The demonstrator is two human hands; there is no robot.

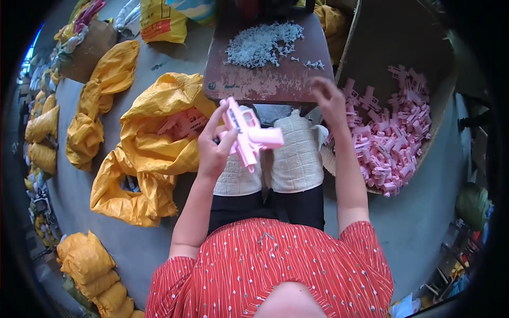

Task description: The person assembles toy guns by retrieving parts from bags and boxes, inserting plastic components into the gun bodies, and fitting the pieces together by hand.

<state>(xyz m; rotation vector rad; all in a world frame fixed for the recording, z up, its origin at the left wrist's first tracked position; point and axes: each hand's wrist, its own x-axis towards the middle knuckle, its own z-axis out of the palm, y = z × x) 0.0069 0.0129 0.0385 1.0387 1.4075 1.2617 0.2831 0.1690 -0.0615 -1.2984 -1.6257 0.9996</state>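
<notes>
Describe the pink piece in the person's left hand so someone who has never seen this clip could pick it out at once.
Start at the worn brown stool carrying a heap of small grey-white parts. Just below its near edge, the left hand holds up a pink plastic toy gun over the knees. Unlike the many pink pieces lying in the basket to the right, it alone is lifted and held in fingers.

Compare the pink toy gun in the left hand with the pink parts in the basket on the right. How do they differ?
The pink toy gun is one piece held up in the left hand over the lap; the pink parts lie untouched, heaped in the basket. The gun stands alone; the parts are many and jumbled. The right hand reaches toward the brown table, holding neither. Both are the same pink plastic.
</notes>
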